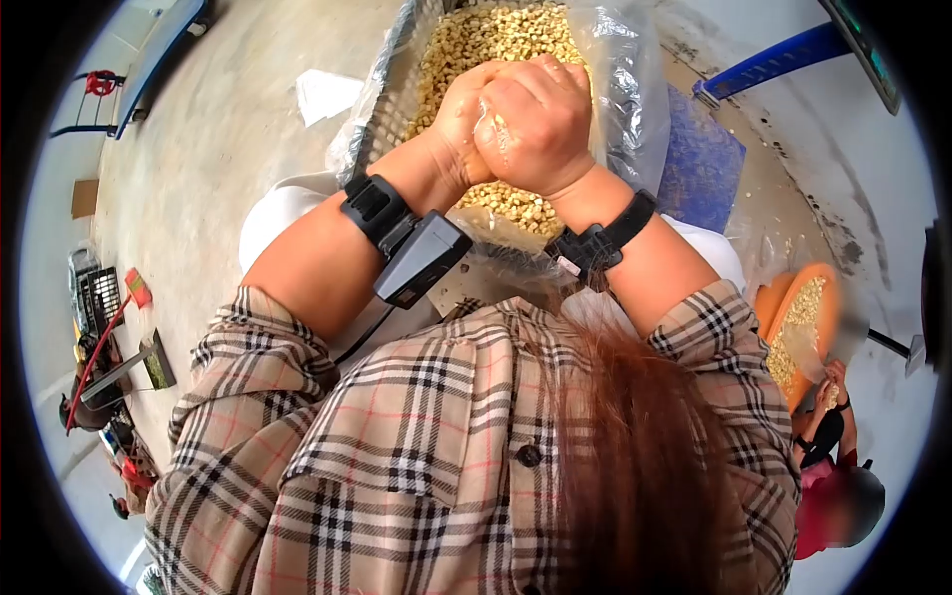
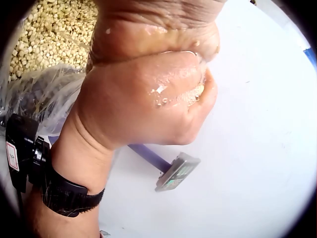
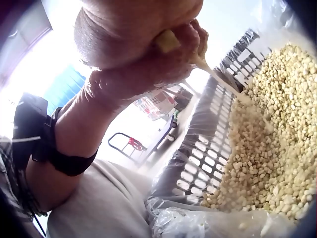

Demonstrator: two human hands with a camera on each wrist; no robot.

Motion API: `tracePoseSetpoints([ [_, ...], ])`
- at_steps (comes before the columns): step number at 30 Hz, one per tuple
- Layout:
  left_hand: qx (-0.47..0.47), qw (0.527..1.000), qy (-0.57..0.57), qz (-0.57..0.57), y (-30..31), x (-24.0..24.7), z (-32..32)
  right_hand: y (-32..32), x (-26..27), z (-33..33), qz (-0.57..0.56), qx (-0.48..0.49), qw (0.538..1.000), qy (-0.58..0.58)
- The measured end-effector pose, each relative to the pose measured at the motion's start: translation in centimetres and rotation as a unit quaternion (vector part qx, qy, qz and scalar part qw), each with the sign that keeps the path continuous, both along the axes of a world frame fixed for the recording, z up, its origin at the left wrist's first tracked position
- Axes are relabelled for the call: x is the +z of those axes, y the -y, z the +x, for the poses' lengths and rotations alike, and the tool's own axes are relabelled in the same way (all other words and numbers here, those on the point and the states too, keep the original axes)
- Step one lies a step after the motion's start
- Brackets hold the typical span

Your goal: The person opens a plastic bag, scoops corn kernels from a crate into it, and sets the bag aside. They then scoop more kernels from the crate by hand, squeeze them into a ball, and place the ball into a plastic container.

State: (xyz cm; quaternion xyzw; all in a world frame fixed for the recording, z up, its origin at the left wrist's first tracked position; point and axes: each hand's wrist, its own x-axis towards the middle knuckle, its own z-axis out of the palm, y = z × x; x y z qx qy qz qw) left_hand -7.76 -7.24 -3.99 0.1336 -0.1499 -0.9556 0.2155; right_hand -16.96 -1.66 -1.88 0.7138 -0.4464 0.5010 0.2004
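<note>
Two fists: left hand (image 1: 462, 111), right hand (image 1: 542, 124), clenched on kernels (image 3: 167, 41). Squeezing too hard, I could squirt some past crate (image 1: 395, 87) at 10 o'clock.

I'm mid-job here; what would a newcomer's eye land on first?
Probably the wet left hand and right hand, pressed together above the basket of pale yellow pieces. Next, the cloudy liquid streaming down from them, clearest in the right wrist view.

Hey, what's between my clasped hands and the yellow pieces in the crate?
In the right wrist view, a thin, cloudy stream of liquid runs down from the clasped hands to the yellow pieces.
</note>
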Motion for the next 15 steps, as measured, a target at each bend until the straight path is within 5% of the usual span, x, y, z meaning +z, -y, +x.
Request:
tracePoseSetpoints([
  [4, 0.0, 1.0, -0.015, 0.014, 0.3, -1.1, -0.2, -0.1, 0.0, 0.1, -0.003, 0.005, 1.0, 0.002],
  [6, 0.041, 0.975, 0.197, 0.089, 3.2, -5.5, -4.1, -0.1, 0.2, 0.1, -0.003, 0.006, 1.0, 0.005],
  [8, 0.04, 0.977, 0.189, 0.094, 3.1, -5.9, -4.0, -0.2, 0.4, 0.1, 0.004, 0.01, 1.0, 0.002],
  [11, 0.0, 0.998, -0.052, 0.024, 0.5, -2.1, -0.3, -0.2, 0.4, 0.1, 0.008, 0.017, 1.0, 0.003],
  [15, -0.005, 0.997, -0.068, 0.02, 0.5, -2.1, -0.1, -0.3, 0.3, 0.1, 0.018, 0.02, 1.0, 0.002],
])
